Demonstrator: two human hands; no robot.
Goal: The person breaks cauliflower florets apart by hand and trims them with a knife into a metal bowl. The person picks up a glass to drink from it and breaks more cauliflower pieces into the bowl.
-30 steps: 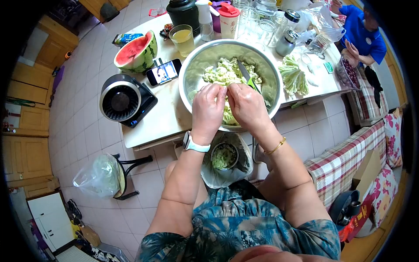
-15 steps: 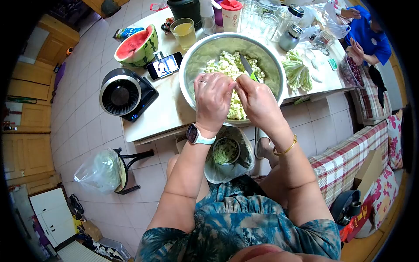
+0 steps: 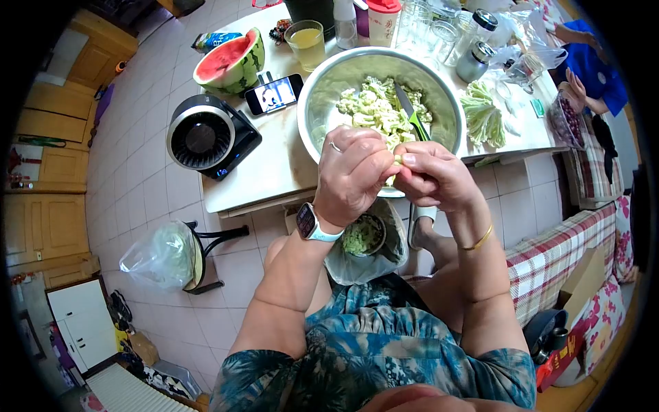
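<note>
My left hand (image 3: 352, 172) and my right hand (image 3: 439, 175) meet at the near rim of a large steel bowl (image 3: 314, 93). Both are closed, with a small pale green cauliflower piece (image 3: 398, 159) pinched between their fingertips. Broken cauliflower florets (image 3: 374, 103) lie in the bowl, partly hidden by my hands. A knife (image 3: 406, 103) with a green handle leans inside the bowl among them. Below my hands, a bag-lined bin (image 3: 395, 257) holds green scraps (image 3: 362, 235).
Left of the bowl are a phone (image 3: 273, 95), a black fan (image 3: 206, 134), a cut watermelon (image 3: 233, 65) and a glass of yellow drink (image 3: 306, 47). Cauliflower stalks (image 3: 482, 115) lie to its right. Another person in blue (image 3: 594, 65) is beside the table's right end. A bagged stool (image 3: 195, 257) stands lower left.
My hands have come down and nearer to me, and the small piece between the fingertips now shows. The whole view has shifted slightly.
</note>
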